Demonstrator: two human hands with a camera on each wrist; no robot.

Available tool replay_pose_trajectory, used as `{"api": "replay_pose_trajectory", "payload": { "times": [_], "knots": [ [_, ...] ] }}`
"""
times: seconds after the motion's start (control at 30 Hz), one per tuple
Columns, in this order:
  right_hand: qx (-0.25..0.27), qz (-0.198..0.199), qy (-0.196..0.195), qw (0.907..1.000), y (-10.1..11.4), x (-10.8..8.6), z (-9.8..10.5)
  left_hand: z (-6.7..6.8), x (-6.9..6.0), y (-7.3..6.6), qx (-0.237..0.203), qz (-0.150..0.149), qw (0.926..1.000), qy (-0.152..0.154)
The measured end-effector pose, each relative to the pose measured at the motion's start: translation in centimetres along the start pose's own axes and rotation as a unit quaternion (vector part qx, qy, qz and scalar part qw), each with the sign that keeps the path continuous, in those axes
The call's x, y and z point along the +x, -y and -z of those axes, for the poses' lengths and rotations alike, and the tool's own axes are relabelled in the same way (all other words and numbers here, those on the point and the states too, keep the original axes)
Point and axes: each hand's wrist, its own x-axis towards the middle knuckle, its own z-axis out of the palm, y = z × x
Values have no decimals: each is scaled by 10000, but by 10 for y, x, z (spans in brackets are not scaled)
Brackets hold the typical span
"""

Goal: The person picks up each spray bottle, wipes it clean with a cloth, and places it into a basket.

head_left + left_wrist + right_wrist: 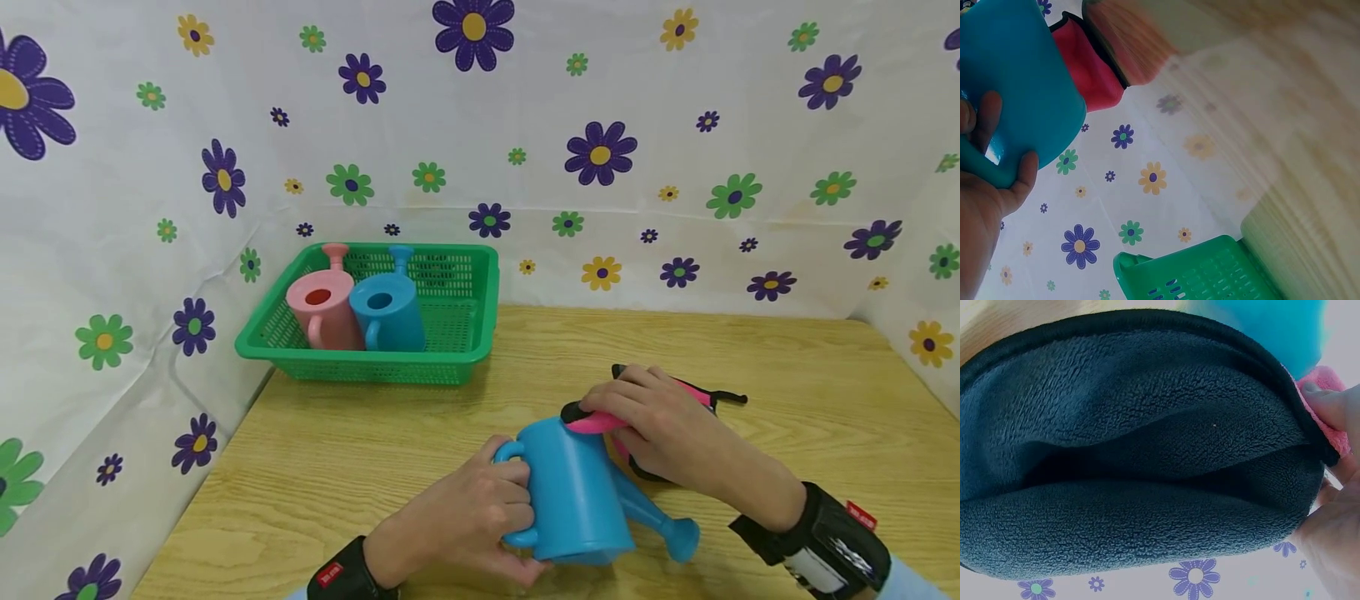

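My left hand (491, 508) grips the handle of a blue watering can (573, 492) above the table. The can is tipped over, with its spout pointing down and to the right. My right hand (667, 425) holds a pink cloth (596, 422) with black edging against the can's upper end. In the right wrist view, the cloth's dark grey plush side (1147, 512) hangs in a fold, with a thumb (1335, 409) on its pink side. The left wrist view shows fingers around the can's handle (988, 165); the right hand is partly blurred there.
A green plastic basket (367, 367) stands at the back left of the wooden table (360, 467). Inside it are a pink watering can (337, 312) and another blue watering can (397, 312), side by side. A white flowered sheet (450, 108) hangs behind and at the sides.
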Motion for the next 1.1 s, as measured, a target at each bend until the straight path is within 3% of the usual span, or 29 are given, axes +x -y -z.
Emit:
{"api": "replay_pose_trajectory", "payload": {
  "times": [0.33,0.57,0.77,1.1],
  "knots": [
    [-136,437,-206,9987,3,0,-1,0,0,0,155,-28,9998,-110],
    [97,688,-198,9974,8,-4,1,1,-1,3,391,-111,9989,-233],
    [416,807,-44,9959,17,-5,5,2,-3,9,566,-198,9975,-386],
    [476,952,297,9939,40,-6,13,7,-10,17,558,-49,9973,-480]
  ]
}}
